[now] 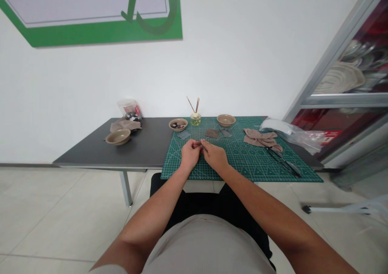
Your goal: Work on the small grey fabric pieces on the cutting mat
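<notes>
Between the left hand (pixel 190 154) and right hand (pixel 215 156), pinched by both, is a small dark piece (pixel 201 146); just beyond lies a brown square (pixel 211 133).

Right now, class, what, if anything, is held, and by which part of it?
Left hand and right hand seem to pinch a small dark piece; which part the grip covers cannot be told.

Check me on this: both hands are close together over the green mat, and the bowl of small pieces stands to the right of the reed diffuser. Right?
Not quite: the head view shows the bowl of small pieces to the left of the reed diffuser. The left hand and right hand are close together over the green mat.
</notes>
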`<state>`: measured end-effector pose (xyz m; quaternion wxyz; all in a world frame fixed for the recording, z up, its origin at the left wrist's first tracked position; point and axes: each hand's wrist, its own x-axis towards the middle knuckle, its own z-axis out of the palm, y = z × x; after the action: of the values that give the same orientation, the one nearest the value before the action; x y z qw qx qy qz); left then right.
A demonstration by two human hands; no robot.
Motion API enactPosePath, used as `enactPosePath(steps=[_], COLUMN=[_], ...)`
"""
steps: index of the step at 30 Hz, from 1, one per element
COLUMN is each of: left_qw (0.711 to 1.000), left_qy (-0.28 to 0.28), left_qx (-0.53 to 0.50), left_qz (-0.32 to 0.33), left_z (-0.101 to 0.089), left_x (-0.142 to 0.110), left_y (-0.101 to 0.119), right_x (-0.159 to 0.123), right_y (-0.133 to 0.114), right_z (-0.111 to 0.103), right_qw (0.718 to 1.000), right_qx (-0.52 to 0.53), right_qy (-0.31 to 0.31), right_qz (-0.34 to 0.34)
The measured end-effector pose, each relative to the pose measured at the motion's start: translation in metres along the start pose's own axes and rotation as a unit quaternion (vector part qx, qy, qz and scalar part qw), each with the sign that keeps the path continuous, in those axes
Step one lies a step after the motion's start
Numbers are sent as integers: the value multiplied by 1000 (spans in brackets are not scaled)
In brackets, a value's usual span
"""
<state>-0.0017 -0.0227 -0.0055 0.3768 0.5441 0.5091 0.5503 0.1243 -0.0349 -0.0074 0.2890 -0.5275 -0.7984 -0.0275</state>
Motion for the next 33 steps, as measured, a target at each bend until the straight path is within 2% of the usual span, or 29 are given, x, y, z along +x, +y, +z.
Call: enactPosePath(steps=[3, 7, 11, 16, 21, 27, 31, 33], left_qw=[1000, 1000, 999, 1000, 998, 1000, 997, 998], left_qy=[7, 0, 6, 4, 15, 5, 22, 24], left_qx=[13, -12, 22, 7, 57, 24, 58, 50], left_qz=[19, 0, 22, -8, 28, 16, 45, 39], left_z=[-1, -1, -1, -2, -3, -1, -1, -1], left_x=[0, 0, 0, -1, 0, 1, 1, 1], left_y=[-2, -2, 0, 3, 2, -4, -3, -3], right_x=[0, 0, 0, 0, 0, 0, 0, 0], right_y=[1, 1, 0, -2, 0, -1, -2, -1], right_z=[1, 1, -1, 0, 3, 3, 3, 4], right_qw=[1000, 1000, 999, 1000, 998, 1000, 998, 999], right_qx=[12, 15, 10, 2, -3, -8, -8, -5], right_qy=[-6, 3, -10, -2, -12, 3, -10, -7], right_qz=[-27, -2, -35, -1, -54, -19, -54, -52])
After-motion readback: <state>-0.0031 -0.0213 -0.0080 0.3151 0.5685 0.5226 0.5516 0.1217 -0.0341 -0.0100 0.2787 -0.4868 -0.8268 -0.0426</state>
